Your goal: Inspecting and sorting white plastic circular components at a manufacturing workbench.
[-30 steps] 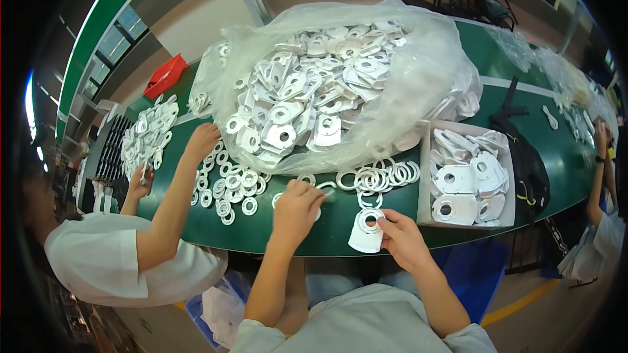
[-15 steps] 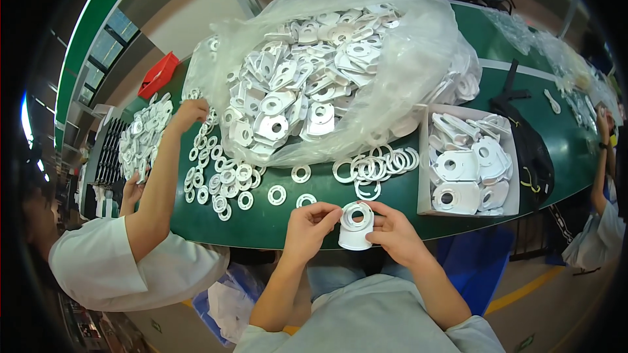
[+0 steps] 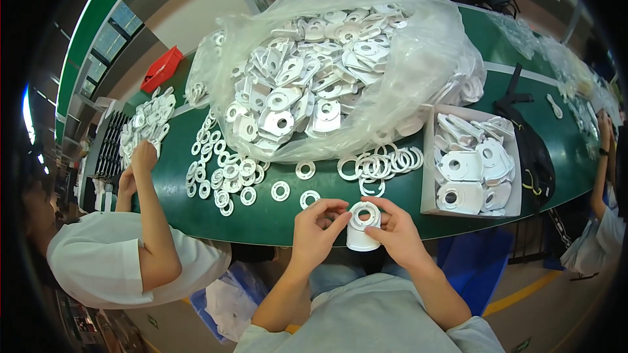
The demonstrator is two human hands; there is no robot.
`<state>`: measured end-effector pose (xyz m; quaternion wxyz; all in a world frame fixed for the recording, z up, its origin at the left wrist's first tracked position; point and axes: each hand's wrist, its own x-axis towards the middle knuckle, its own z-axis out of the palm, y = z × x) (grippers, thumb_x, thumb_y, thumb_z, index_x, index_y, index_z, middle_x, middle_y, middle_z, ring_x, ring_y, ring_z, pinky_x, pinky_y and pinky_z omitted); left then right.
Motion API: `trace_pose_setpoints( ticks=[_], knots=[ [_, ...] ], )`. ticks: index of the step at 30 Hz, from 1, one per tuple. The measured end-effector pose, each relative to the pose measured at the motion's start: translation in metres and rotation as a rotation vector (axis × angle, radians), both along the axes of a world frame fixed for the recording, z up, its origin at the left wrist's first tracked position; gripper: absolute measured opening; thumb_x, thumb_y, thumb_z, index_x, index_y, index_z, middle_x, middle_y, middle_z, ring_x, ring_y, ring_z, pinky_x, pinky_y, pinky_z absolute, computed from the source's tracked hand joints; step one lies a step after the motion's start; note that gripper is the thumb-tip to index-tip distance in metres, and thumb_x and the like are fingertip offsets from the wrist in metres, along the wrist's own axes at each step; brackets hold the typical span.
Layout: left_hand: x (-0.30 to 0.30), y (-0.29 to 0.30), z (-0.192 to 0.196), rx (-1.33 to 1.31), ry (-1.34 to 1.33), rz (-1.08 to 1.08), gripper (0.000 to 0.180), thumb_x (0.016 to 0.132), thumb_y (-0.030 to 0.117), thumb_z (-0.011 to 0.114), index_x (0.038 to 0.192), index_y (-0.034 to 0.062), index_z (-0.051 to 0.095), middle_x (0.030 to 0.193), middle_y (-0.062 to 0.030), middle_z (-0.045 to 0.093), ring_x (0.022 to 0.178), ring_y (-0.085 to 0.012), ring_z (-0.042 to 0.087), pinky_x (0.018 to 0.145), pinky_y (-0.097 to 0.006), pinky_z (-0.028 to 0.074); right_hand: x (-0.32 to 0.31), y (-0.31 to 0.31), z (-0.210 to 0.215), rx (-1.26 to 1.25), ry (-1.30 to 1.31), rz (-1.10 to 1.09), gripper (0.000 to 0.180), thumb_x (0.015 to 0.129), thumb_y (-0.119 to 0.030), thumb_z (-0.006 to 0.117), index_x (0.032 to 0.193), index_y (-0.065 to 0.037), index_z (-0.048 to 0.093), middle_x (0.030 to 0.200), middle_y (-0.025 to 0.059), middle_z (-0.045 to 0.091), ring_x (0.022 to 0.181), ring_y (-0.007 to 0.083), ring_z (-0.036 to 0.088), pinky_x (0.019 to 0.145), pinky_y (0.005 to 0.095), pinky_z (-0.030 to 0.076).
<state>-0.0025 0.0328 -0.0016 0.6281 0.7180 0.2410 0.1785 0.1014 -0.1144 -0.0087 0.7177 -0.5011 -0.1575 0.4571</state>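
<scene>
A white plastic housing (image 3: 363, 240), with a round opening at its top and a curved skirt below, is held above the table's near edge. My right hand (image 3: 397, 230) grips its right side, thumb across the front. My left hand (image 3: 318, 227) is curled, its thumb and index fingertips at the housing's left rim; whether something small is between them is hidden. Just beyond my hands lie loose white rings: one flat ring (image 3: 309, 199), another ring (image 3: 280, 191), and a thinner open ring (image 3: 372, 187) beside a pile of thin rings (image 3: 386, 162).
A large clear plastic bag (image 3: 432, 46) full of white housings covers the middle of the green table (image 3: 261, 225). At right stand a white box (image 3: 470, 213) of housings and a black bag (image 3: 528, 150). A co-worker (image 3: 131, 255) sits at left, near a red bin (image 3: 161, 69).
My hands and the housing shift slightly right, and my left fingers curl more. The co-worker's reaching hand has drawn back from the rings to their other hand.
</scene>
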Motion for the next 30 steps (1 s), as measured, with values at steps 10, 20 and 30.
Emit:
trace_pose_setpoints(
  ticks=[10, 20, 30],
  knots=[
    [0.004, -0.002, 0.017, 0.183, -0.065, -0.002, 0.011, 0.082, -0.002, 0.068, 0.093, -0.0042, 0.068, 0.086, -0.0054, 0.063, 0.078, -0.0092, 0.059, 0.067, -0.02, 0.047, -0.002, 0.001, 0.006, -0.018, -0.032, 0.053, 0.063, 0.076, 0.013, 0.061, 0.136, -0.001, 0.044, 0.113, 0.0107, 0.063, 0.103, 0.0149, 0.061, 0.089, 0.0294, 0.05],
    [0.006, 0.006, 0.027, 0.13, 0.019, 0.0, 0.011, 0.078, 0.006, 0.074, 0.085, -0.0017, 0.071, 0.077, -0.0038, 0.065, 0.062, -0.0067, 0.055, 0.056, -0.02, 0.043, 0.0, -0.003, 0.014, 0.004, -0.031, 0.062, 0.072, 0.074, 0.013, 0.064, 0.139, -0.004, 0.04, 0.115, 0.0117, 0.062, 0.107, 0.0167, 0.06, 0.093, 0.0311, 0.049],
    [0.006, -0.004, 0.044, 0.437, 0.025, -0.005, 0.015, 0.074, 0.005, 0.076, 0.089, 0.0022, 0.072, 0.079, -0.0051, 0.066, 0.06, -0.0112, 0.056, 0.054, -0.023, 0.044, -0.007, 0.003, 0.013, 0.027, -0.045, -0.024, 0.059, 0.077, 0.014, 0.06, 0.133, -0.001, 0.046, 0.105, 0.0096, 0.066, 0.098, 0.0134, 0.062, 0.085, 0.0266, 0.049]
  ],
)
